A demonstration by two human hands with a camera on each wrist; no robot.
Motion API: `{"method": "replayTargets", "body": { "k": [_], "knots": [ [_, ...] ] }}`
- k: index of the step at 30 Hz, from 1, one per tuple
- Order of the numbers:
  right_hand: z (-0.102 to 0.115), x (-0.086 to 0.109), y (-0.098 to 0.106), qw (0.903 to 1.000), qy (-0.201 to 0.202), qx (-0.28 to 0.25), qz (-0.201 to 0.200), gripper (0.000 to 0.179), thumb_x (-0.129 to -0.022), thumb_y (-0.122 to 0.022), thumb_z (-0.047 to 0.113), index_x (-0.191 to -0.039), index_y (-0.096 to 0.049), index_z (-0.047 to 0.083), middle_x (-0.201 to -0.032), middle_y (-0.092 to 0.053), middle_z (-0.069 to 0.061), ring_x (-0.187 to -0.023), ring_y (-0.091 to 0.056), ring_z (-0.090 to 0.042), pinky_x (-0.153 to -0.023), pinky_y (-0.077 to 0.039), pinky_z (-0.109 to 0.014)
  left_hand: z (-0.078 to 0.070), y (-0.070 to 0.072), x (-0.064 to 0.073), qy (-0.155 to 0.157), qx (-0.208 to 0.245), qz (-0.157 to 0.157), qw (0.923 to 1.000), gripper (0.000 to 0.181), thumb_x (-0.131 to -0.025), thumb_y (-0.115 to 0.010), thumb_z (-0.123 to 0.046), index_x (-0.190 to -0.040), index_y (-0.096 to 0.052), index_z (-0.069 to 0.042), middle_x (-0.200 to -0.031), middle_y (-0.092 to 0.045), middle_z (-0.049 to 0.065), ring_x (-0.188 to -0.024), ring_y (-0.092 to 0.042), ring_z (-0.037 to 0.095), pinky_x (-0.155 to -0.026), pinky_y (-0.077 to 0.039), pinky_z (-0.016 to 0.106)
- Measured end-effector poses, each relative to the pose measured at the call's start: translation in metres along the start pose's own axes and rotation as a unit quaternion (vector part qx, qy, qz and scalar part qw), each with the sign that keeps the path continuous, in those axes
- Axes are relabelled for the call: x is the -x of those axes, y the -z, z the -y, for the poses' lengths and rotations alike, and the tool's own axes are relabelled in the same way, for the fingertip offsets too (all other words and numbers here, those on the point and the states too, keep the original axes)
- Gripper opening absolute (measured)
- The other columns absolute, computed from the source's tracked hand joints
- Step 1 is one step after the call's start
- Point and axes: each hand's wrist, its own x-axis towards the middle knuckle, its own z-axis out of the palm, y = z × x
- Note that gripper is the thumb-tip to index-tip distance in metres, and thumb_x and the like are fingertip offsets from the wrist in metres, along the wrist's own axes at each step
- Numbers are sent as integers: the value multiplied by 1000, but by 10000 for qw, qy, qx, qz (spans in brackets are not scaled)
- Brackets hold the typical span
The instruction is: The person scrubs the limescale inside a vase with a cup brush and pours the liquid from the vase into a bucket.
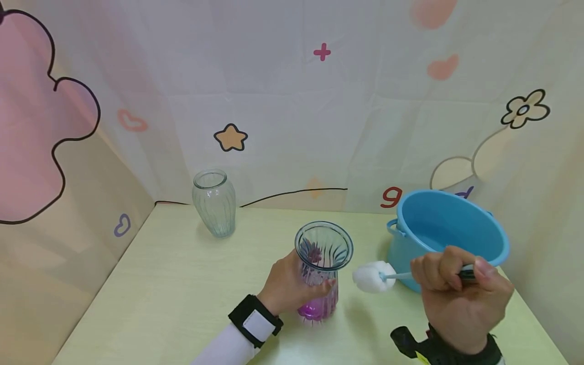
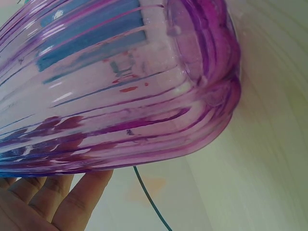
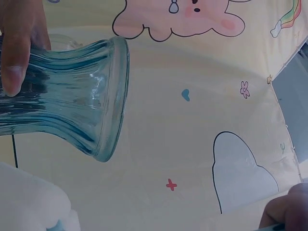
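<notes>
My left hand (image 1: 294, 286) grips a ribbed glass vase (image 1: 323, 253) around its body, fingers behind and thumb in front. The vase has a bluish flared rim and a purple base; in the left wrist view its purple bottom (image 2: 207, 96) fills much of the frame. My right hand (image 1: 461, 294) holds a bottle brush by its thin blue handle (image 1: 403, 276). The brush's white sponge head (image 1: 374, 277) points left, apart from the vase and just to its right. In the right wrist view the sponge head (image 3: 31, 202) is below the vase's rim (image 3: 115, 98).
A clear ribbed glass vase (image 1: 214, 205) stands upright at the back left of the pale table (image 1: 173, 304). To the right is a blue bucket (image 1: 451, 223), partly behind my right hand. A printed cloth (image 1: 283, 101) hangs behind the table.
</notes>
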Motion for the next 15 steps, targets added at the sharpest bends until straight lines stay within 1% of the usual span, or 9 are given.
{"method": "replayTargets", "body": {
  "k": [5, 10, 12, 15],
  "knots": [
    [2, -3, -9, 9996, 147, -223, -31, 25, -85, -17, 12, -62, -23, 8, -56, -21, 0, -50, -19, -12, -46, -13, -21, 0, 0, 0, 11, 52, 33, 10000, 76, -80, -86, -49, -141, -51, -20, -128, -73, 4, -111, -73, 26, -87, -63, 44],
    [7, -5, -18, 9969, 187, -752, -117, 22, -82, -19, 13, -61, -22, 7, -57, -20, -1, -50, -18, -13, -47, -13, -21, 1, 0, 0, -13, 40, -9, 10000, 76, -79, -86, -47, -140, -51, -20, -127, -74, 4, -110, -74, 25, -87, -63, 44],
    [9, -6, -22, 9958, 246, -878, -68, 22, -81, -19, 15, -61, -22, 7, -58, -20, -1, -51, -19, -13, -48, -14, -21, 1, 0, 0, -20, 28, -26, 10000, 75, -79, -87, -47, -139, -52, -19, -126, -74, 4, -110, -74, 25, -88, -62, 44],
    [11, -7, -28, 9956, 382, -849, 54, 24, -82, -19, 18, -61, -21, 7, -59, -20, 0, -52, -19, -12, -50, -15, -21, 1, -1, 0, -18, 40, -13, 10000, 75, -79, -86, -48, -140, -52, -20, -126, -74, 4, -110, -74, 26, -88, -62, 45]
  ]
}}
